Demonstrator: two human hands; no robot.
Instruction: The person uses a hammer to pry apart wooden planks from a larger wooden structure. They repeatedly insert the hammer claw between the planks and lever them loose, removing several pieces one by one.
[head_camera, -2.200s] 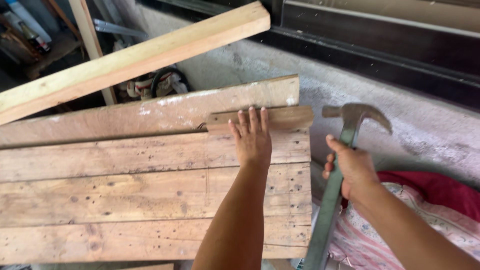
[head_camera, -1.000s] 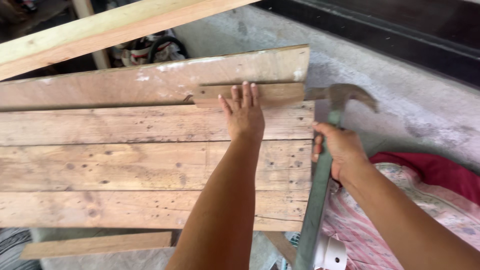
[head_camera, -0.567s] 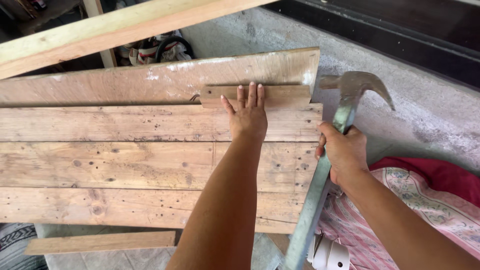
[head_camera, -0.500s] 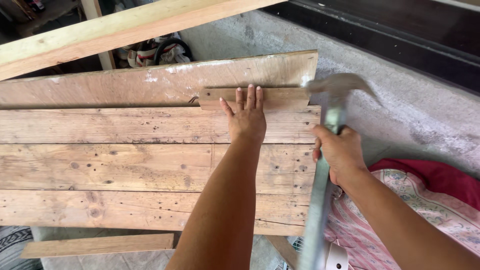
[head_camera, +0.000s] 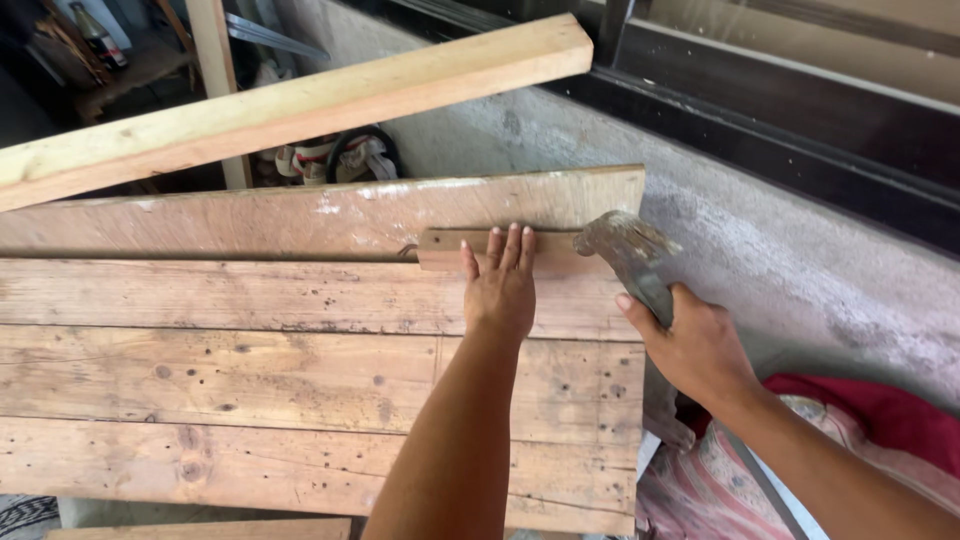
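1. Head view, at 9 o'clock: the plank panel (head_camera: 300, 380) lies flat, stiff and heavy-looking, with rough boards and a long pale beam (head_camera: 290, 100) above it.
2. At centre, the left hand (head_camera: 500, 290) lies flat, grip released, fingers pressing the small wood block (head_camera: 440, 250) at the panel's 12 o'clock edge. The block looks light and rigid, likely to slide unless pinned.
3. At 3 o'clock, the right hand (head_camera: 695, 345) has its grip clenched on the hammer (head_camera: 630, 255), whose head meets the block's end. It looks head-heavy, best held along the handle.

hammer (head_camera: 628, 258) swung down, head now at small wood strip (head_camera: 505, 250) end, right hand (head_camera: 695, 345) lower
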